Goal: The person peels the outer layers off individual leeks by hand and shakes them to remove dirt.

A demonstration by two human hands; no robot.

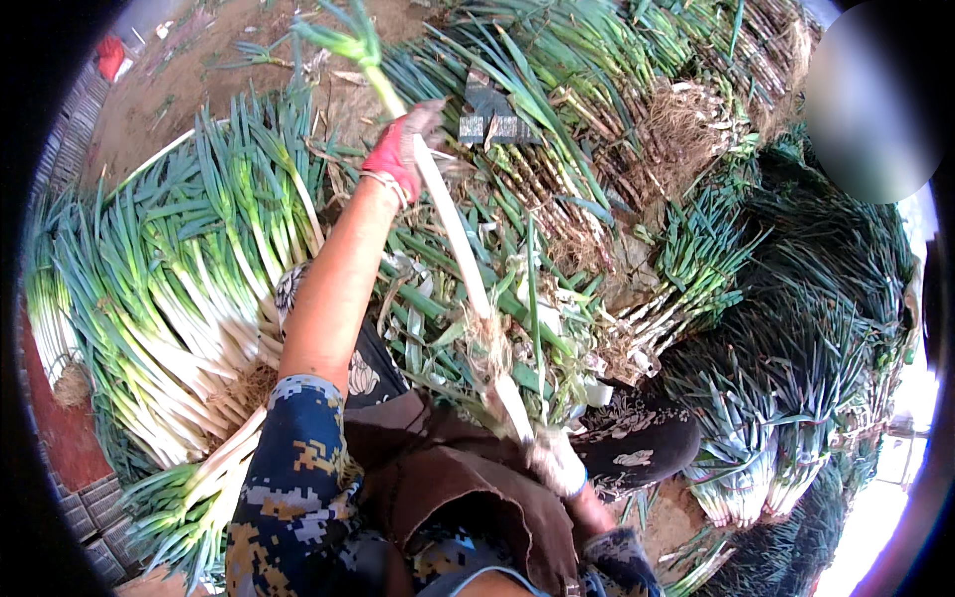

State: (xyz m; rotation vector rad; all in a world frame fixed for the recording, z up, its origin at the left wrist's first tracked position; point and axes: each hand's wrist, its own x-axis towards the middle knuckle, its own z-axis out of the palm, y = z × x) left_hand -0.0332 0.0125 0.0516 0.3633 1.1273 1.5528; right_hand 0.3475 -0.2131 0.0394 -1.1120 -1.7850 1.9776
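Observation:
My left hand (pixel 403 149), in a red and grey glove, is closed around the shaft of a long green onion (pixel 453 224). Its green leaves point up and away, and the shaft slants down to the right toward a tuft of roots. My right hand (pixel 557 464), in a whitish glove, is closed near my lap. A pale strip (pixel 512 406) runs from the roots to that hand; I cannot tell whether it belongs to the same onion. Stripped leaves and peelings (pixel 418 298) lie heaped beneath the onion, in front of my lap.
Clean white-shafted green onions (pixel 189 298) lie in a large pile at left. Unpeeled onions with dry roots (pixel 617 109) lie at the far right. Dark green bundles (pixel 796 318) are stacked along the right. A dark printed sheet (pixel 487 114) lies beyond my left hand.

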